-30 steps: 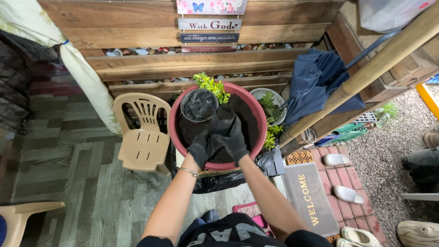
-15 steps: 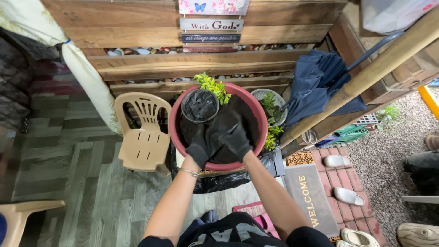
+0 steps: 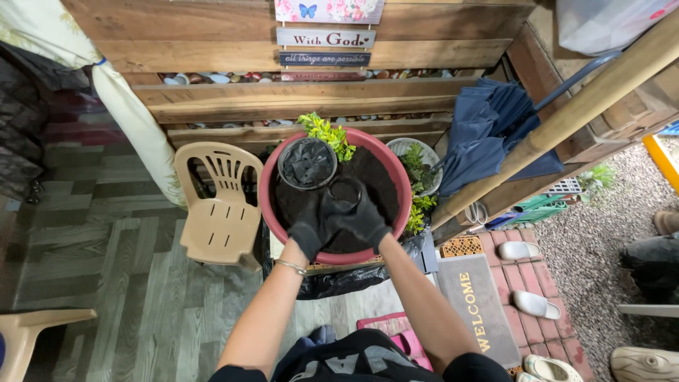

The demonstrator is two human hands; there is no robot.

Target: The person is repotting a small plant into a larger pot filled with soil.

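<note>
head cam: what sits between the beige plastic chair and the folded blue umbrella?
The big red pot of dark soil, with a small black pot inside and both gloved hands, left hand and right hand, over the soil. Shown in the head view.

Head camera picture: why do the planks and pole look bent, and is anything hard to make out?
Head view: wide-lens distortion bows the wooden planks and bamboo pole near the edges; lighting is even, without glare; the black-gloved left hand and right hand blend into the dark soil, so finger detail is lost.

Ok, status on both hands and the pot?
Left hand and right hand, gloved, gripping small black pot over soil in red planter. Second black pot alongside.
</note>
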